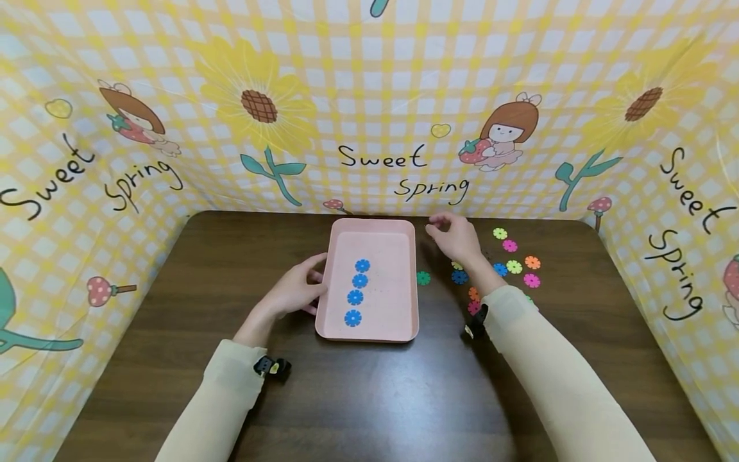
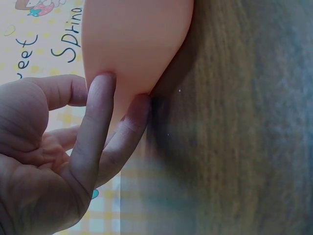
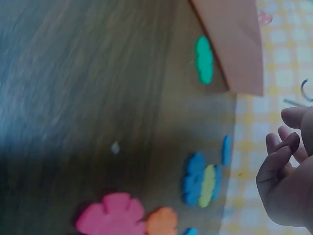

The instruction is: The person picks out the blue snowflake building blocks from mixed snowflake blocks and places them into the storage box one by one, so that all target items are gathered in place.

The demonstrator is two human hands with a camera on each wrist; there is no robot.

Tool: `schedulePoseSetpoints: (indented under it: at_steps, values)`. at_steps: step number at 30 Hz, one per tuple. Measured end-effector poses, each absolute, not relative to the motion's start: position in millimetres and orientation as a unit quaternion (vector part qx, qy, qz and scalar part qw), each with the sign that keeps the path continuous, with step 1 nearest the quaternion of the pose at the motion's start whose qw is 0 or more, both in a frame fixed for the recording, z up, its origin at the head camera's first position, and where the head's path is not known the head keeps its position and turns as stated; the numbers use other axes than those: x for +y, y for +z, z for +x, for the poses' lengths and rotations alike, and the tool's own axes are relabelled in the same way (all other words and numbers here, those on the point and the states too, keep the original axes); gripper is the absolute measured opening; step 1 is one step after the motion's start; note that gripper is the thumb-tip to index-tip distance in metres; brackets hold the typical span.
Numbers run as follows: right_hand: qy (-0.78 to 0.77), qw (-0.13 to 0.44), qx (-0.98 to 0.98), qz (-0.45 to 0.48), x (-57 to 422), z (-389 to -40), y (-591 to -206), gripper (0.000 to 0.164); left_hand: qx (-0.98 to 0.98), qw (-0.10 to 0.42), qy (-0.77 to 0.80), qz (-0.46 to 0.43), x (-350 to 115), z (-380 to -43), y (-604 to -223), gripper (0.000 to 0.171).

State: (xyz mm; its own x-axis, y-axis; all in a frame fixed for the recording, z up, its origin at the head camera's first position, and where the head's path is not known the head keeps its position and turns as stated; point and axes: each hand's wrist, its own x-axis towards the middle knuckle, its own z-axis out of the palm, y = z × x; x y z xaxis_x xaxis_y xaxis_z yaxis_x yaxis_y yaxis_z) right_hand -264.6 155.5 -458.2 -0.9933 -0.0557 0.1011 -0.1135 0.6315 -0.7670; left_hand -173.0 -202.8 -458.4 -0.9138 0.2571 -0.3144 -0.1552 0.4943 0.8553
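A shallow pink tray [image 1: 398, 321] lies on the table, with a column of several blue notched plastic discs [image 1: 355, 297] along its left half. My left hand [image 1: 294, 285] holds the tray's left side, its fingertips [image 2: 101, 88] against the outer wall and lower edge. Beyond the tray's right edge, my right hand [image 1: 458, 240] hovers with loosely curled fingers and nothing visible in them. Beneath its wrist lie loose discs, among them a blue disc [image 1: 459, 276], an orange disc [image 1: 474, 293] and a pink disc [image 3: 115, 215]. The forearm hides part of this group.
A green disc [image 1: 424, 278] lies right beside the tray. Farther right are scattered yellow-green, pink and orange discs, including an orange one [image 1: 532, 262]. A yellow checked cloth [image 1: 369, 96] with printed flowers stands behind and on both sides of the dark wooden table [image 1: 358, 410].
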Motion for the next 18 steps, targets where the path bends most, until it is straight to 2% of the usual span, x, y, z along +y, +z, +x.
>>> schedulePoseSetpoints:
  at_steps: [13,18]
  values:
    - [0.363,-0.034,-0.930,-0.038,175.4,-274.4,-475.0,0.051,0.837,0.204,0.506,0.033,-200.5,-171.6,-458.3,0.073]
    - [0.336,-0.052,-0.939,-0.050,174.2,-277.0,-477.0,0.049,0.841,0.200,0.502,0.029,-201.7,-171.2,-458.1,0.072]
